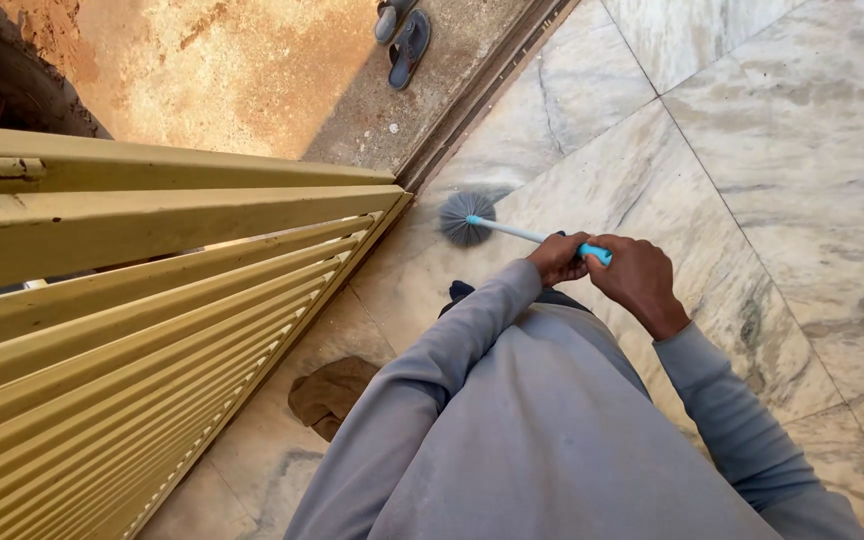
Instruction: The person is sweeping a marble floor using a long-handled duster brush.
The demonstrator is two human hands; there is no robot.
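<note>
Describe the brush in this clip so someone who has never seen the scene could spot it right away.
Start at the yellow slatted gate on the left and follow its lower edge to the marble floor. Just past it, the brush juts out from the left hand and right hand. It alone has a round grey bristle head on a white-and-blue handle.

A: Your arms?
B: Both bent in front of your chest, grey sleeves down to the wrists.
A: Hands?
B: Your left hand [557, 258] and right hand [638, 280] sit close together, fingers curled tight, knuckles up.
</note>
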